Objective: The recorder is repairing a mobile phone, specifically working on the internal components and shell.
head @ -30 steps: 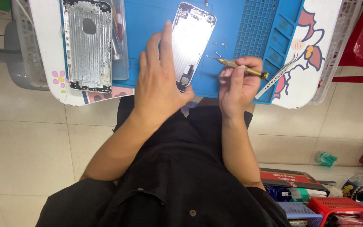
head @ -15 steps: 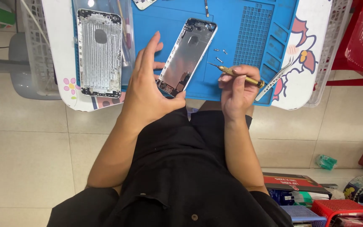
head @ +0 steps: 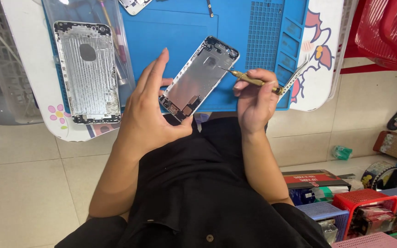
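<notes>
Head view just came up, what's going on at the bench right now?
A person holds an opened phone housing tilted above the blue work mat with the left hand. The right hand grips a brass-coloured screwdriver, its tip at the housing's upper inside. A second, larger bare housing lies flat to the left, untouched.

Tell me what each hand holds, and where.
Left hand grips the silver metal phone housing by its lower end; right hand pinches the brass-coloured screwdriver mid-shaft.

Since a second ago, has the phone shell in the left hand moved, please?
Yes. The phone shell lay flat on the blue mat; now the left hand holds it tilted off the mat's near edge, screwdriver tip inside.
</notes>
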